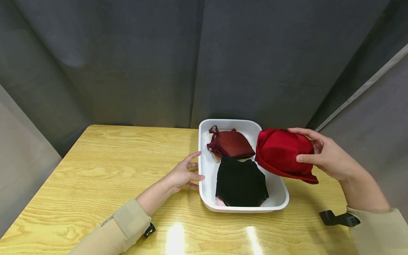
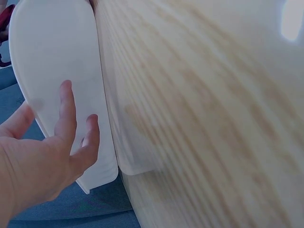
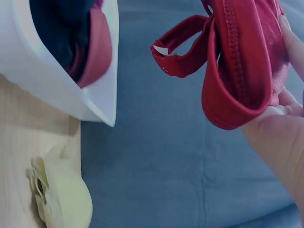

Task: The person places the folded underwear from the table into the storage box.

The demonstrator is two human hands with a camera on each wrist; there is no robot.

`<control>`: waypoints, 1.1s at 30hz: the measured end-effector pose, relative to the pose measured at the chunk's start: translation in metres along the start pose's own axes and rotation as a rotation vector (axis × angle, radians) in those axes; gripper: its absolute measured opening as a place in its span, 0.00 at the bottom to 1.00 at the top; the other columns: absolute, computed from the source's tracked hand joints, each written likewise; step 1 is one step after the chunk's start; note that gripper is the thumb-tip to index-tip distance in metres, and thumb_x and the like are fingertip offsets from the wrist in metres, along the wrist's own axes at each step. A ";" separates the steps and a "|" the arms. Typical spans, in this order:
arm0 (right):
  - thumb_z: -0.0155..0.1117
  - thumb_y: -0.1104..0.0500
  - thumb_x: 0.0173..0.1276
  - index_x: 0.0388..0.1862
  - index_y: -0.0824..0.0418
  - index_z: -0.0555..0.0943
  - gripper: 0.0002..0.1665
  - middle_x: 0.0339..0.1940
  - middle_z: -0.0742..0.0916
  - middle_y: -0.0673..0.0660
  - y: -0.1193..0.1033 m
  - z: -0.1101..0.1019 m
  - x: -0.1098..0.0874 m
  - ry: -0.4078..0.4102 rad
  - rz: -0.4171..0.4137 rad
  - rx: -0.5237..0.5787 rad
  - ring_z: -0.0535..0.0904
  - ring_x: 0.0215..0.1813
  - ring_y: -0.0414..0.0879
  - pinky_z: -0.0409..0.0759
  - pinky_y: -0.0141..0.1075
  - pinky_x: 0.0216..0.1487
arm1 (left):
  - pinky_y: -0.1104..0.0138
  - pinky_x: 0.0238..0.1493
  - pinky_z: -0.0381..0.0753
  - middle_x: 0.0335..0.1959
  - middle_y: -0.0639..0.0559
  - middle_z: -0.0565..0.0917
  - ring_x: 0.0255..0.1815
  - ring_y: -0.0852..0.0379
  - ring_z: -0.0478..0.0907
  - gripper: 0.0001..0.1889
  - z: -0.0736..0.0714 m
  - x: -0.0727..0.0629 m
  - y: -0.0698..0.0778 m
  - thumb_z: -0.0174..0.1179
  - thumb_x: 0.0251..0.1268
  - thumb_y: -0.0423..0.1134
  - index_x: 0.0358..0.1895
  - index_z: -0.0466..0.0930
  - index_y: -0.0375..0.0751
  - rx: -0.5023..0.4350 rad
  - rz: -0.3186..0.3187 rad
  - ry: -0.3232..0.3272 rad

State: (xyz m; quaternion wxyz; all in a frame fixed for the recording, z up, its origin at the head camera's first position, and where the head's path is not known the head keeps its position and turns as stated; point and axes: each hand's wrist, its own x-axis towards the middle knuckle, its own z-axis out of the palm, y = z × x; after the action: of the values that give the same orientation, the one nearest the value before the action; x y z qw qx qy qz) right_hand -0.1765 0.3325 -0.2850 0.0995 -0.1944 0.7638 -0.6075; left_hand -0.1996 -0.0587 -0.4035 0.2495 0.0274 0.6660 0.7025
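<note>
A folded red bra point(image 1: 283, 150) is held up in my right hand point(image 1: 325, 154), the thumb on its near face and fingers behind. In the right wrist view a strap with hooks hangs from the red bra point(image 3: 240, 71). It hangs over the right rim of a white plastic tub point(image 1: 243, 209). My left hand point(image 1: 183, 175) touches the tub's left side with spread fingers; in the left wrist view the hand point(image 2: 42, 161) lies along the outer wall. Inside the tub are a maroon bra point(image 1: 232, 143) and a folded black garment point(image 1: 240, 182), with pink fabric partly hidden beneath.
The tub stands on a wooden table point(image 1: 111, 177) with grey curtains point(image 1: 143, 63) behind. A pale yellow padded garment point(image 3: 66, 194) lies on the table beside the tub in the right wrist view. Black wrist mounts point(image 1: 339, 219) stick out from both sleeves.
</note>
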 end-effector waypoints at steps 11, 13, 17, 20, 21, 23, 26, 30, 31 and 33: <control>0.57 0.76 0.62 0.69 0.58 0.62 0.38 0.57 0.76 0.54 0.012 0.029 0.014 -0.091 0.015 0.056 0.77 0.52 0.47 0.84 0.45 0.41 | 0.52 0.35 0.84 0.66 0.35 0.63 0.44 0.45 0.78 0.43 -0.001 -0.001 0.000 0.59 0.57 0.21 0.72 0.55 0.61 0.009 -0.004 -0.006; 0.58 0.75 0.62 0.69 0.57 0.63 0.37 0.57 0.77 0.53 0.015 0.035 0.014 -0.093 0.025 0.046 0.77 0.52 0.47 0.83 0.44 0.42 | 0.52 0.35 0.84 0.66 0.35 0.63 0.44 0.45 0.78 0.43 -0.001 -0.001 0.000 0.60 0.57 0.21 0.72 0.55 0.61 0.011 -0.008 -0.004; 0.60 0.73 0.62 0.69 0.57 0.63 0.37 0.57 0.77 0.53 0.023 0.046 0.017 -0.106 0.045 0.017 0.77 0.53 0.47 0.83 0.43 0.43 | 0.52 0.35 0.84 0.66 0.35 0.62 0.44 0.45 0.78 0.43 -0.001 -0.002 0.002 0.60 0.57 0.22 0.71 0.55 0.62 0.014 -0.009 -0.004; 0.61 0.73 0.61 0.69 0.57 0.63 0.38 0.56 0.77 0.54 0.029 0.053 0.020 -0.130 0.062 0.016 0.78 0.52 0.47 0.83 0.42 0.44 | 0.52 0.35 0.84 0.66 0.35 0.62 0.44 0.45 0.78 0.43 -0.001 -0.003 0.002 0.60 0.57 0.21 0.72 0.55 0.61 0.015 -0.009 -0.003; 0.61 0.72 0.61 0.69 0.57 0.63 0.38 0.56 0.77 0.54 0.031 0.056 0.021 -0.137 0.069 0.016 0.78 0.52 0.47 0.83 0.42 0.45 | 0.52 0.35 0.84 0.66 0.35 0.62 0.44 0.45 0.78 0.43 -0.001 -0.003 0.003 0.60 0.56 0.21 0.72 0.55 0.61 0.016 -0.009 -0.002; 0.62 0.72 0.61 0.70 0.57 0.63 0.39 0.56 0.78 0.55 0.036 0.060 0.024 -0.149 0.079 0.021 0.78 0.52 0.48 0.83 0.42 0.45 | 0.52 0.35 0.84 0.66 0.35 0.62 0.44 0.45 0.78 0.43 -0.001 -0.003 0.003 0.60 0.57 0.21 0.72 0.55 0.61 0.015 -0.010 -0.001; 0.64 0.70 0.60 0.70 0.57 0.63 0.39 0.56 0.77 0.56 0.042 0.066 0.027 -0.155 0.106 0.016 0.78 0.53 0.49 0.82 0.42 0.47 | 0.52 0.35 0.84 0.67 0.35 0.62 0.44 0.45 0.78 0.43 -0.001 -0.003 0.002 0.60 0.57 0.21 0.71 0.55 0.62 0.013 -0.012 -0.003; 0.67 0.66 0.59 0.69 0.54 0.64 0.40 0.58 0.76 0.59 0.050 0.074 0.031 -0.150 0.143 -0.032 0.76 0.55 0.50 0.82 0.43 0.48 | 0.53 0.35 0.84 0.67 0.35 0.62 0.43 0.46 0.78 0.44 -0.001 -0.002 0.002 0.60 0.56 0.21 0.71 0.55 0.62 0.006 -0.012 -0.006; 0.68 0.65 0.58 0.69 0.54 0.64 0.40 0.58 0.76 0.59 0.052 0.075 0.032 -0.150 0.147 -0.050 0.75 0.55 0.51 0.82 0.43 0.48 | 0.53 0.35 0.84 0.67 0.35 0.61 0.43 0.46 0.78 0.44 -0.001 -0.002 0.002 0.60 0.56 0.21 0.71 0.55 0.62 0.005 -0.011 -0.008; 0.69 0.63 0.57 0.69 0.53 0.65 0.41 0.58 0.76 0.60 0.056 0.078 0.034 -0.149 0.158 -0.074 0.75 0.55 0.51 0.82 0.43 0.47 | 0.53 0.35 0.84 0.67 0.35 0.62 0.44 0.46 0.78 0.44 -0.001 -0.001 0.002 0.60 0.56 0.21 0.72 0.55 0.62 0.003 -0.010 -0.009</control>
State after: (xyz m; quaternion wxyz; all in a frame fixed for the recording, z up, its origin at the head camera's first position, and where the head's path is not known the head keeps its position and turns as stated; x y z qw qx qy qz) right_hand -0.1872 0.2596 -0.3550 0.1962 -0.1816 0.7892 -0.5529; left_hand -0.1992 -0.0603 -0.4017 0.2558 0.0278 0.6661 0.7000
